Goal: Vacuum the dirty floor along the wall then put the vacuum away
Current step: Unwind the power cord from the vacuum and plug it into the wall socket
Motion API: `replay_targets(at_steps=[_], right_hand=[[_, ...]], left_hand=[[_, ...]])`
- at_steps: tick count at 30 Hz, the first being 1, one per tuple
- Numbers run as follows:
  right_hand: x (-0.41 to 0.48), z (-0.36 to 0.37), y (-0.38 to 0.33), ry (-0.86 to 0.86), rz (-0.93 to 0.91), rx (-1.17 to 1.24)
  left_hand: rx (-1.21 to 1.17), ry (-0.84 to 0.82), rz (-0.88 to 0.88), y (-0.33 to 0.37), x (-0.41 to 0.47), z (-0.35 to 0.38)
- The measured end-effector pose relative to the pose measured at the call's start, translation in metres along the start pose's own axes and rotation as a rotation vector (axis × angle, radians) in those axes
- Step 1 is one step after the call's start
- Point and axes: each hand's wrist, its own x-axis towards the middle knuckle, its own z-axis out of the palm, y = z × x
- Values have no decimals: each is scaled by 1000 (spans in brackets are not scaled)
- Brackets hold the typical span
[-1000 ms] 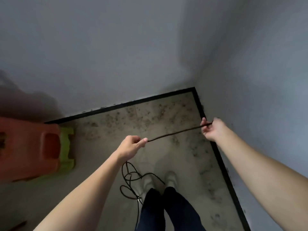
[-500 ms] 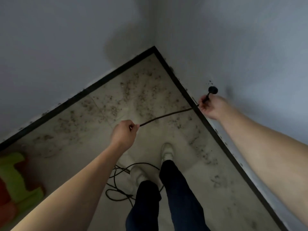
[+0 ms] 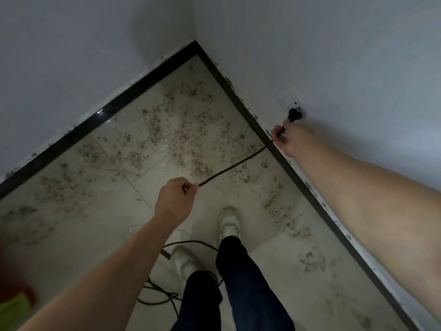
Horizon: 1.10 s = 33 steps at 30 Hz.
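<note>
Right hand (image 3: 294, 137), pinching the cord (image 3: 233, 164), has brought the plug (image 3: 294, 115) to the socket (image 3: 290, 96) (left hand (image 3: 175, 199) pinches it too).

Head-worn view, steeply down at floor (image 3: 95, 211)

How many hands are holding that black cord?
2. The left hand pinches the cord above the dirty floor. The right hand grips it just behind the plug, close to the wall. No other hand shows.
</note>
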Motion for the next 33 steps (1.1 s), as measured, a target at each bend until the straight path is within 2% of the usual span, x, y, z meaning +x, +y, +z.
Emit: replay_targets(at_steps=[6,11,15,23,27,33], right_hand=[[1,16,-2,11,-60,-7],[9,9,-1,-63,-53,-97],[13,5,-4,-79,-42,-14],[7,21,-12,91,-26,113],[4,26,-17,107,18,185],[2,25,-15,142,-56,65]], left_hand=[[11,-2,-12,1,7,-5],[9,-2,-14,3,9,-4],[8,-14,-3,4,9,0],[-31,-20,23,2,12,-10],[-65,-13,33,3,11,-13],[-88,-26,65,-1,4,-13]])
